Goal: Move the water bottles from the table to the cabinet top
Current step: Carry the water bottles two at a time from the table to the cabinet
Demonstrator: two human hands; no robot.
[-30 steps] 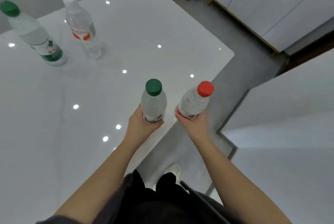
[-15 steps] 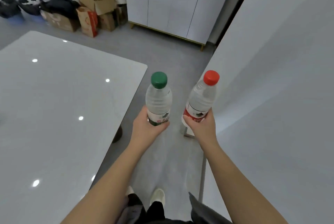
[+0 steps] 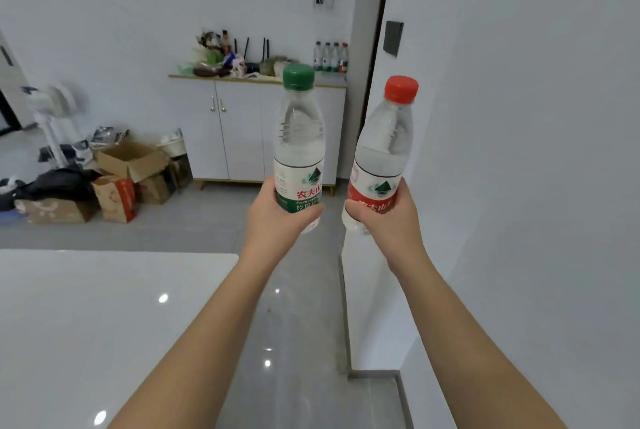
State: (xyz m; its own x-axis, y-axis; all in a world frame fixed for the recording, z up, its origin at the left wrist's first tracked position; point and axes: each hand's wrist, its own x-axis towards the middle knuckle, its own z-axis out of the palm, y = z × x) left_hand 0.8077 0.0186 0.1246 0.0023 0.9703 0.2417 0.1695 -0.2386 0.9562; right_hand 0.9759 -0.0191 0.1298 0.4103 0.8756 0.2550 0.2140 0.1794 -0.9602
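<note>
My left hand (image 3: 277, 217) grips the lower part of a clear green-capped water bottle (image 3: 298, 137), held upright in the air. My right hand (image 3: 388, 220) grips a red-capped water bottle (image 3: 384, 144), tilted slightly to the right. Both are held out in front of me over the grey floor. Across the room stands the white cabinet (image 3: 242, 130). Several water bottles (image 3: 330, 57) stand at the right end of its top. The white glossy table (image 3: 97, 324) lies at the lower left, beside my left forearm.
Clutter (image 3: 221, 61) covers the left and middle of the cabinet top. Cardboard boxes (image 3: 128, 165) and bags are piled on the floor left of the cabinet. A white wall (image 3: 519, 186) runs close along my right side. A fan (image 3: 52, 109) stands at the far left.
The view has tilted up and swung away from the table toward the cabinet. Both bottles stay in my hands and are now held higher in front of me. The cabinet top has come into view.
</note>
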